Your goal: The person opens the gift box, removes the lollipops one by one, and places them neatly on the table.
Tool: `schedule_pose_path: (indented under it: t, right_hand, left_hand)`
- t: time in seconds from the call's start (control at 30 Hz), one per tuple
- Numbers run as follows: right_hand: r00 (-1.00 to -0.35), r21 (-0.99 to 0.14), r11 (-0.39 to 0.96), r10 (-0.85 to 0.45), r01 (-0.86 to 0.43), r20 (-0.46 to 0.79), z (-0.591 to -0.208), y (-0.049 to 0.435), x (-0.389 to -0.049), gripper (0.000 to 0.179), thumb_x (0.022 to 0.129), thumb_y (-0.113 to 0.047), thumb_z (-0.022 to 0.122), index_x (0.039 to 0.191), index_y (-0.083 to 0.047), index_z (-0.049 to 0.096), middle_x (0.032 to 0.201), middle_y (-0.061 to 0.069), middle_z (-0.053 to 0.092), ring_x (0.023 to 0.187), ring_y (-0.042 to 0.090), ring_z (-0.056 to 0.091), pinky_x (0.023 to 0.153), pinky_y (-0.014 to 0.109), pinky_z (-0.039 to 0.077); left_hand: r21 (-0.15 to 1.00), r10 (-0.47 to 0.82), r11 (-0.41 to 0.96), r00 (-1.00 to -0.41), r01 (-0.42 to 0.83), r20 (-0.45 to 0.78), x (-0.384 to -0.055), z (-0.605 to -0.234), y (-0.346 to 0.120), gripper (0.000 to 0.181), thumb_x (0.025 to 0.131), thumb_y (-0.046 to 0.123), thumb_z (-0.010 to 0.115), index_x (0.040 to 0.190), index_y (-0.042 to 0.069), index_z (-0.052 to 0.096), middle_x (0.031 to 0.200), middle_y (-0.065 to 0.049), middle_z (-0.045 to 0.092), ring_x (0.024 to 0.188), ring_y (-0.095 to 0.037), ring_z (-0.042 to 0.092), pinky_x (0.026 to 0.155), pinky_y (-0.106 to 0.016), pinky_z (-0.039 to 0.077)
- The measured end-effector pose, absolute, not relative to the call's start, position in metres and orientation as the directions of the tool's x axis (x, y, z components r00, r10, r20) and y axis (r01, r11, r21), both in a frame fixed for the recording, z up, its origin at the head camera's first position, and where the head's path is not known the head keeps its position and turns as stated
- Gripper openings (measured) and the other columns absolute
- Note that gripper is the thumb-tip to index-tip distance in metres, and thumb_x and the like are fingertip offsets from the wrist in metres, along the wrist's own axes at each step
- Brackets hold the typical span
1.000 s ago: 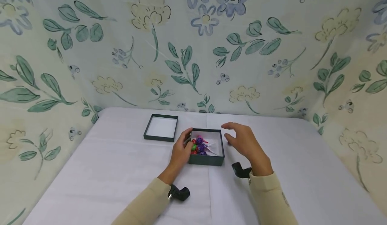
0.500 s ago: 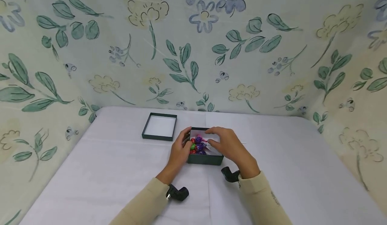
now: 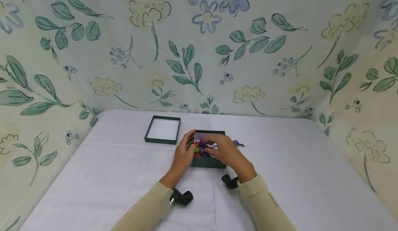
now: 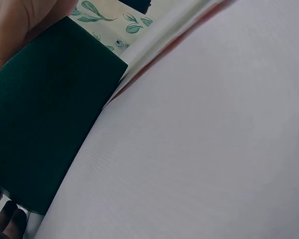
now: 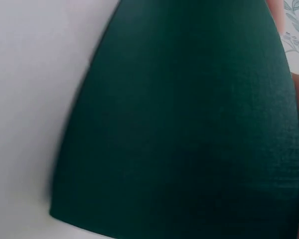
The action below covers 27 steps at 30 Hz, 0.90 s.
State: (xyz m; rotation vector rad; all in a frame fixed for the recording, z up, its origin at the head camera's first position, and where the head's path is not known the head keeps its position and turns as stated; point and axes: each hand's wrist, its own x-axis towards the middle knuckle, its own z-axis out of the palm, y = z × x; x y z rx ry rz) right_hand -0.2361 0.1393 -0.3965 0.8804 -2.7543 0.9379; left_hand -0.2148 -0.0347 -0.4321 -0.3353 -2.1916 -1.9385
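Note:
A dark green open-topped box with a pale inside stands on the white-covered table. Several lollipops in red, green and purple wrappers lie at its left end. My left hand grips the box's left wall, thumb at the rim and fingers outside. From the right, my right hand reaches into the box with bent thumb and forefinger around the purple lollipops; I cannot tell whether they pinch one. Both wrist views show mostly the box's green outer wall. Another purple lollipop lies on the table, just right of the box.
The box's matching lid lies inside up at the back left of the table. Behind the table hangs a flower-patterned cloth. A black wrist camera sits below each hand.
My right hand has moved left, from beside the box over its rim and down to the lollipops. The lollipop on the right has come into fuller view. My left hand stays on the box.

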Motion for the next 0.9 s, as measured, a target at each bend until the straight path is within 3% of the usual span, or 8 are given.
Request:
schedule_pose_path:
  t: [0.47,0.9]
  right_hand:
    - [-0.860,-0.527,0.687,-0.465,-0.500,0.209,-0.4024,0.1352,-0.2385,0.021,0.081,-0.010,0.076,0.102,-0.009,0.072,0.095,0.002,0.070,0.089,0.014,0.065,0.082,0.036,0.054]
    - [-0.875,-0.503,0.726,-0.460,-0.469,0.153,-0.3995,0.1350,-0.2379,0.020,0.081,-0.013,0.076,0.100,-0.010,0.073,0.095,0.002,0.069,0.091,0.016,0.064,0.085,0.037,0.053]
  left_hand:
    - [0.950,0.060,0.108,-0.956,0.294,0.289,-0.2154,-0.4295,-0.0353,0.051,0.092,-0.002,0.045,0.142,0.008,0.044,0.145,-0.018,0.044,0.133,-0.035,0.042,0.108,-0.043,0.036]
    - [0.949,0.050,0.151,-0.961,0.278,0.273,-0.2163,-0.4294,-0.0322,0.051,0.092,-0.001,0.045,0.142,0.009,0.045,0.145,-0.016,0.045,0.133,-0.032,0.043,0.108,-0.044,0.037]
